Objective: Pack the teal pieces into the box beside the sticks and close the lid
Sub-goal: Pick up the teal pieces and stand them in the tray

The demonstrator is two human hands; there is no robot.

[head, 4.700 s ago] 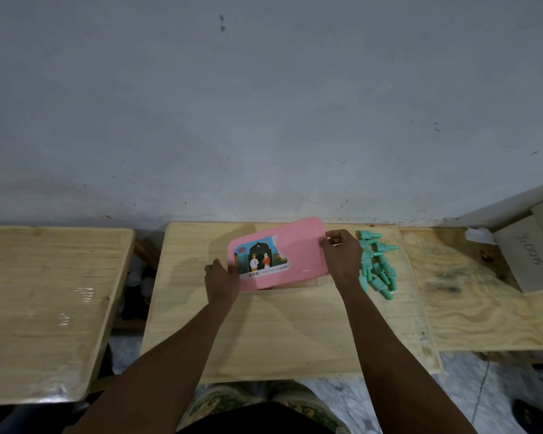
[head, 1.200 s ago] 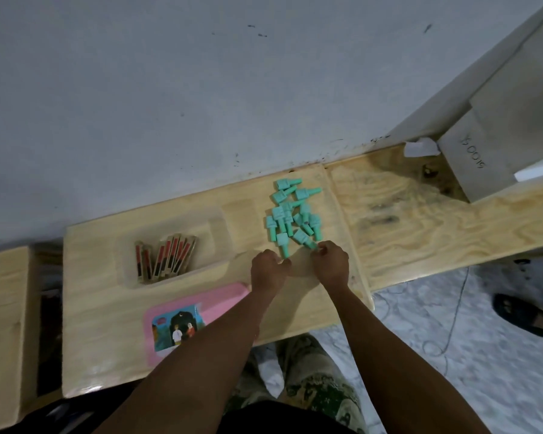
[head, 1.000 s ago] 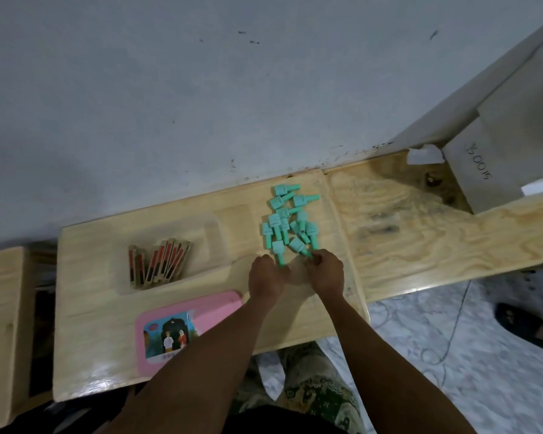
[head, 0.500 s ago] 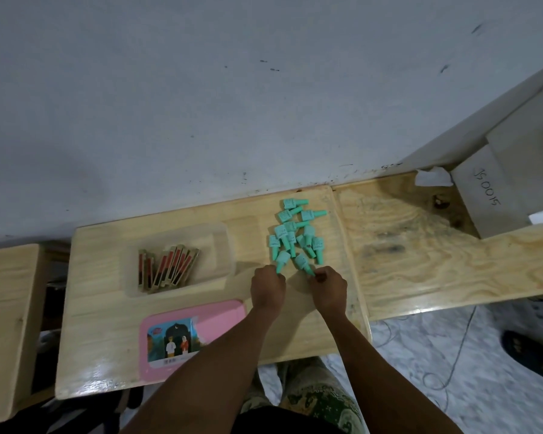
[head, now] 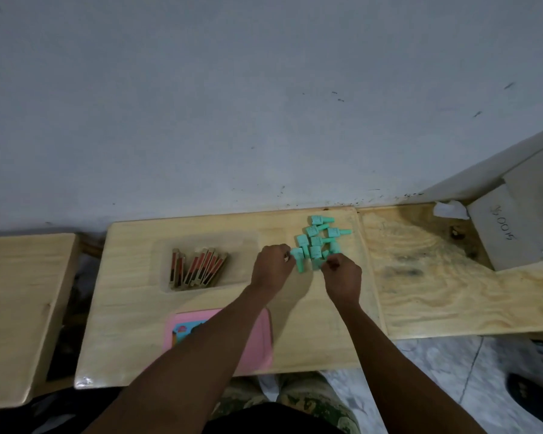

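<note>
Both hands worked the near edge of the teal pieces (head: 318, 245) heaped on the table (head: 132, 308): left hand (head: 271, 267) fingers closed on one piece, right hand (head: 342, 277) fingers curled, contents unclear. The clear box (head: 251, 261) lay open leftward, probably to receive them beside the sticks (head: 196, 270); its pink lid (head: 257, 339) waited nearer. The pieces were small, peg-shaped, matte.

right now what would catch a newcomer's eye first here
The heap of teal pieces at the table's far right, with the left hand and right hand at its near edge. Left of it, the clear box of sticks; nearer, a pink lid.
</note>
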